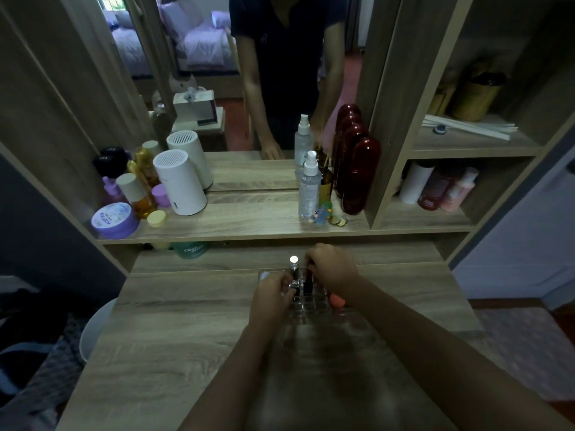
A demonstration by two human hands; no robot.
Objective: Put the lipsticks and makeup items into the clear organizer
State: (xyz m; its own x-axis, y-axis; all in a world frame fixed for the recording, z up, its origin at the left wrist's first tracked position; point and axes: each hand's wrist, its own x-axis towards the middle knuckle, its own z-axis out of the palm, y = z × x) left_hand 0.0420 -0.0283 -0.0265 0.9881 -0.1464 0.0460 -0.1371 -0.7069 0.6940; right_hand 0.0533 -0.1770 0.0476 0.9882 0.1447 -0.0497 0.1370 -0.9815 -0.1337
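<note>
Right now both my hands are down at the clear organizer point(306, 301), which sits on the worktop point(174, 337) just below the raised back ledge. My left hand point(270, 294) has its fingers point(287, 283) pinched around a small silvery piece at the base of a tall lipstick point(293, 269) with a bright shiny cap; that tube stands upright in one of the back slots. My right hand point(334, 270) curls over the top of a dark red lipstick point(308, 283) standing just beside the first, fingers closed on its upper end, though the grip itself is hidden under my knuckles, so I cannot tell how firmly it is held.

As for progress, I judge the job partly done. Two tubes are upright in the back compartments, and an orange sponge-like item point(335, 300) lies at the organizer's right side under my wrist; whether it is inside a compartment or just against the wall I cannot tell. The front grid cells look empty. No loose lipsticks show on the bare worktop around the organizer, so what remains is unclear. The bottles and jars on the upper shelf point(249, 219) stand well apart from it.
</note>
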